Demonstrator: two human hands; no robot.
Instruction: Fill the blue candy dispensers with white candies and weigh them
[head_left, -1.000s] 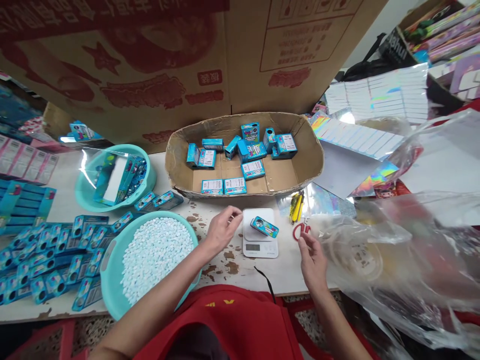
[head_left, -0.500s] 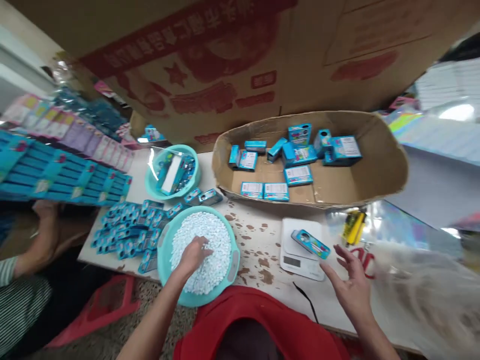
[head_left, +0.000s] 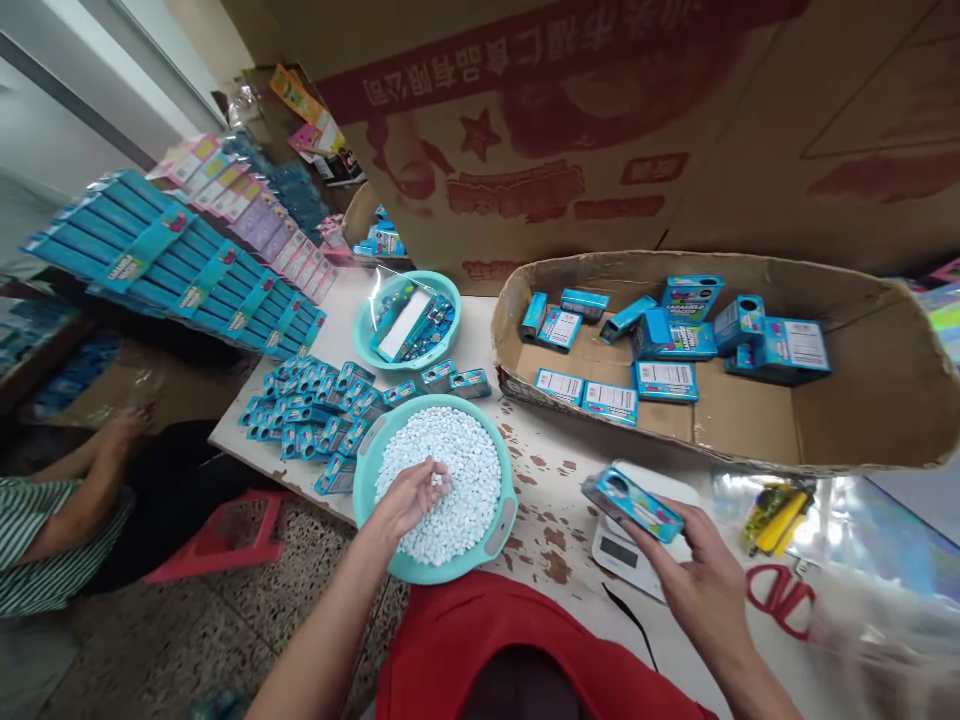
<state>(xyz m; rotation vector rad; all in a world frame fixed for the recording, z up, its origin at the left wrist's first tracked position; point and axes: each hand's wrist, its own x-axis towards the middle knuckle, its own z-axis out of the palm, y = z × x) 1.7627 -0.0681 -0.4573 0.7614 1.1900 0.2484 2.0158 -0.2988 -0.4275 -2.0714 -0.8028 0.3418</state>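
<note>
My left hand (head_left: 415, 495) is over a turquoise basin (head_left: 365, 478) filled with small white candies (head_left: 461, 520). Its fingers are curled together, and a few candies show at the fingertips. On the other side, my right hand (head_left: 697, 570) grips a small blue candy box (head_left: 643, 508) between thumb and fingers. The box is tilted, with a round dark hole on the face toward me. It hangs above a white digital scale (head_left: 626, 572), partly covering it.
A cut-down cardboard tray (head_left: 750, 412) with several blue boxes lies behind the scale. Many blue boxes (head_left: 307, 405) pile up at left, near a second turquoise bowl (head_left: 367, 345). Red scissors (head_left: 780, 598) and a yellow cutter (head_left: 781, 520) lie at right. A co-worker (head_left: 67, 510) sits at left.
My right hand has closed on the box that lay on the scale and lifted it. The fingers of my left hand have come up from the candies with some in them. The view has turned left.
</note>
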